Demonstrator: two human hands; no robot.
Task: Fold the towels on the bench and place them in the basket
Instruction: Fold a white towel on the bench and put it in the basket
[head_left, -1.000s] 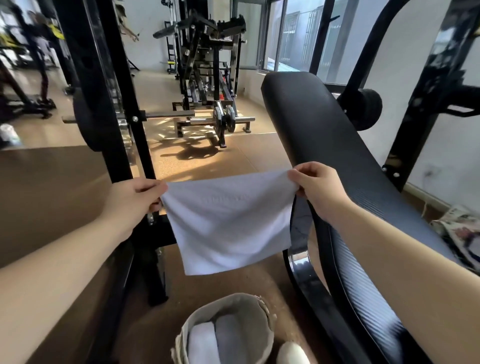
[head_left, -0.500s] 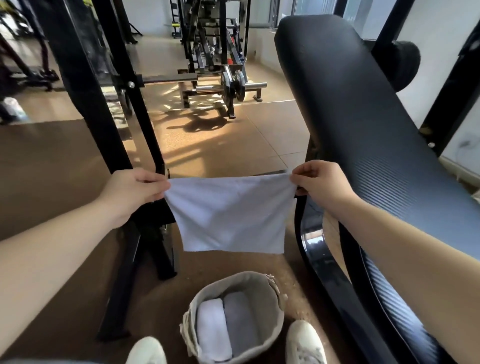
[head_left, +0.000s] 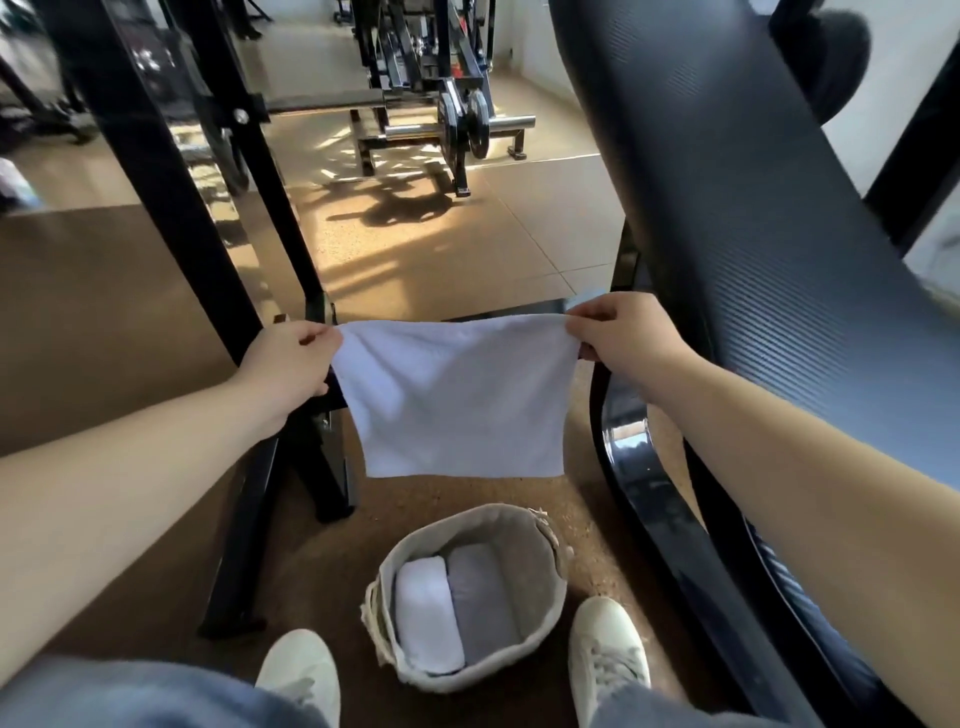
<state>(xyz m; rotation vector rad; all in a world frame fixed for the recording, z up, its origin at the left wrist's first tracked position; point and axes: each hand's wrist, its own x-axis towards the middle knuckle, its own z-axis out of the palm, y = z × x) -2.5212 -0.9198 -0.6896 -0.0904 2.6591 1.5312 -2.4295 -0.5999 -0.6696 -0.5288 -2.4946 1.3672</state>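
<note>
Holding a white rectangular terry towel (head_left: 452, 400) stretched out in front of you, you pinch its top left corner with your left hand (head_left: 288, 366) and its top right corner with your right hand (head_left: 626, 338), with the fingers and thumb of each hand curled onto the cloth. The towel hangs flat in the air with its lower edge free, above a round beige fabric basket (head_left: 543, 571). The basket stands on the brown speckled floor (head_left: 104, 312), between your two white shoes (head_left: 605, 644). Inside it, a folded white towel (head_left: 426, 616) lies on the left, touching a folded grey towel (head_left: 480, 603) on the right. A long black padded bench (head_left: 727, 208) slopes along your right side, just beside your right hand. A black steel frame post (head_left: 176, 208) stands near your left hand.
</note>
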